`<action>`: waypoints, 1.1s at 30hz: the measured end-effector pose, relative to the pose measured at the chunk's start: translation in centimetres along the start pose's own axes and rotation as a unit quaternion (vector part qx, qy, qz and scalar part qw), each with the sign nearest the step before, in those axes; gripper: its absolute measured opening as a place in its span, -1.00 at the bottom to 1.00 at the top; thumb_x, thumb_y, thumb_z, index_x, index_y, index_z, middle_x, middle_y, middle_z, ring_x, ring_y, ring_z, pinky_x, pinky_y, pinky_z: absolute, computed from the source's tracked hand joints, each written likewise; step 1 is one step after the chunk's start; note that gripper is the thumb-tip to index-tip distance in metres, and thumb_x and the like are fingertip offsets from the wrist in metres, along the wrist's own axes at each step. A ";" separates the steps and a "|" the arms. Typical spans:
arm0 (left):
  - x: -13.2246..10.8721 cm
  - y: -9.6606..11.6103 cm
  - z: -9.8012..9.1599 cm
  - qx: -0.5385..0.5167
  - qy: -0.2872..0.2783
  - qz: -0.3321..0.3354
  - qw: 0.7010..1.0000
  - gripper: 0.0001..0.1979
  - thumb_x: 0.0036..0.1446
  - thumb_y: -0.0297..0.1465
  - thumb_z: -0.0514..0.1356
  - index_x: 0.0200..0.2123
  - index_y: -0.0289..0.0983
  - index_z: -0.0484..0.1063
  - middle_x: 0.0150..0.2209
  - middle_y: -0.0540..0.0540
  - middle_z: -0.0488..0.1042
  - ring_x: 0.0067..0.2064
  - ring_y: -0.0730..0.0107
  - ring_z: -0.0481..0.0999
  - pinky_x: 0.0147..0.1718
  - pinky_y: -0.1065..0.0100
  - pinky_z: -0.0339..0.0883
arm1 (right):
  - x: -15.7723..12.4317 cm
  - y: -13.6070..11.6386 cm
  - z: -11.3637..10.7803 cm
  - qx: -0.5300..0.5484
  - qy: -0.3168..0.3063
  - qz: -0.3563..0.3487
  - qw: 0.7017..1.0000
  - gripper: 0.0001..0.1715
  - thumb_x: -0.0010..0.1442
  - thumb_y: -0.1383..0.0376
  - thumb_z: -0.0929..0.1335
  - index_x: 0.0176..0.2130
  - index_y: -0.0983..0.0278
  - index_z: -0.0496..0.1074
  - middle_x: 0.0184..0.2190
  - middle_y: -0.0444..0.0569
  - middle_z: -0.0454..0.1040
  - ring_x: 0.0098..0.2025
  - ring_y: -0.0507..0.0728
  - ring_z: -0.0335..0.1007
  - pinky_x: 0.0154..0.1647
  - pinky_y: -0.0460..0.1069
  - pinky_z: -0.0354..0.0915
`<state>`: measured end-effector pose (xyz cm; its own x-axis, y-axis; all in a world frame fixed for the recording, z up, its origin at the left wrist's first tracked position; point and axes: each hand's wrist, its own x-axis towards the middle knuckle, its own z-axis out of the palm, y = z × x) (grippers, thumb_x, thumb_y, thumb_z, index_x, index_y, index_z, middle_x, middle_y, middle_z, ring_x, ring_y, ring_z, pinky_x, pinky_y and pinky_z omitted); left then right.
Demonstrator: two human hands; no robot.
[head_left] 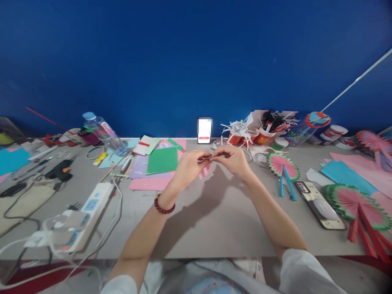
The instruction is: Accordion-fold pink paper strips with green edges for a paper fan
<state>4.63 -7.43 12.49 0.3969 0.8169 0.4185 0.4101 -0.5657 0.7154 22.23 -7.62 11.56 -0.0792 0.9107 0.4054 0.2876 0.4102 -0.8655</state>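
My left hand (190, 164) and my right hand (232, 159) meet above the middle of the grey table (214, 216). Both pinch a small folded pink paper piece (205, 168), which hangs pleated below the fingertips. The fingers of each hand are pressed together on its top edge. A dark red bead bracelet (164, 207) sits on my left wrist. Behind the hands lie a green sheet (162, 160) and a pink sheet (150, 183) of paper.
A power strip (88, 212) with cables and a glue gun (59, 169) lie left. A water bottle (105, 132), a phone (204, 130) against the blue wall, red cups (260, 136), pink paper fans (283, 165) and a phone (320, 204) lie around.
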 end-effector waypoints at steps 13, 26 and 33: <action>1.1 -1.7 -0.8 -0.202 0.089 -0.122 0.968 -0.85 -0.10 -0.39 0.34 -0.38 -0.27 0.56 -0.31 -0.11 0.60 -0.24 0.30 0.56 -0.16 0.29 0.43 | -0.1 -0.1 0.2 -0.078 -0.073 -0.009 0.994 -0.63 -0.03 0.20 0.49 -0.18 0.24 0.53 -0.24 0.00 0.58 -0.22 0.15 0.48 -0.12 0.06 0.38; 1.2 -1.7 -0.6 -0.202 0.127 -0.148 0.960 -0.82 -0.11 -0.35 0.35 -0.39 -0.30 0.53 -0.32 -0.10 0.59 -0.23 0.31 0.54 -0.15 0.27 0.41 | -0.5 -0.5 1.2 -0.076 -0.072 0.013 0.994 -0.71 0.12 0.30 0.35 -0.14 0.23 0.55 -0.19 -0.03 0.59 -0.22 0.14 0.52 -0.14 0.04 0.40; 1.3 -1.9 -0.6 -0.211 0.123 -0.149 0.958 -0.81 -0.12 -0.35 0.35 -0.38 -0.30 0.53 -0.32 -0.10 0.58 -0.24 0.32 0.54 -0.17 0.27 0.42 | -0.4 -0.1 1.2 -0.037 -0.073 0.031 0.996 -0.74 0.11 0.29 0.36 -0.17 0.22 0.56 -0.20 -0.02 0.60 -0.23 0.12 0.52 -0.14 0.03 0.40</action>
<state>3.90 -5.28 11.99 0.0871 0.9663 0.2423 0.0866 -0.2497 0.9644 21.11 -7.96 11.09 -0.1951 0.9338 0.2999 0.3648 0.3529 -0.8616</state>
